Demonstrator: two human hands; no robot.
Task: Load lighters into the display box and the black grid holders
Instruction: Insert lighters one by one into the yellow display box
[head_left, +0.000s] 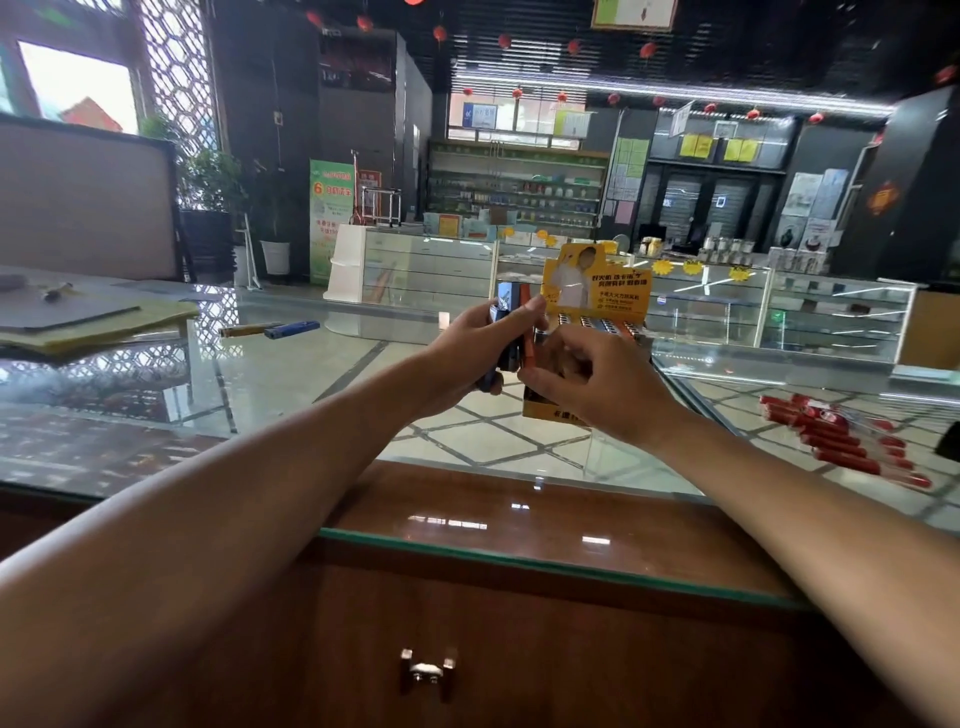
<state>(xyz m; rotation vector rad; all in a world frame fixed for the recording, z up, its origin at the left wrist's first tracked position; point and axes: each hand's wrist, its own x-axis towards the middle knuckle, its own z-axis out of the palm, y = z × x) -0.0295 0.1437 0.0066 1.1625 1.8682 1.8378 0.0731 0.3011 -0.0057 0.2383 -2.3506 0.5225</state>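
A yellow display box (597, 291) with a printed header card stands on the glass counter, with rows of lighters (602, 326) in it. My left hand (478, 353) is closed around a bunch of lighters (511, 312), blue, black and orange, held upright just left of the box. My right hand (587, 384) sits in front of the box, its fingertips pinching at the orange lighter (529, 343) in the bunch; it covers the box's lower front. No black grid holder is visible.
Two loose lighters, one yellow (244, 329) and one blue (292, 329), lie on the glass counter (311, 395) at the left. A pile of red items (841, 436) lies at the right. Papers and a board (78, 317) rest at far left. Wooden counter edge (519, 519) runs in front.
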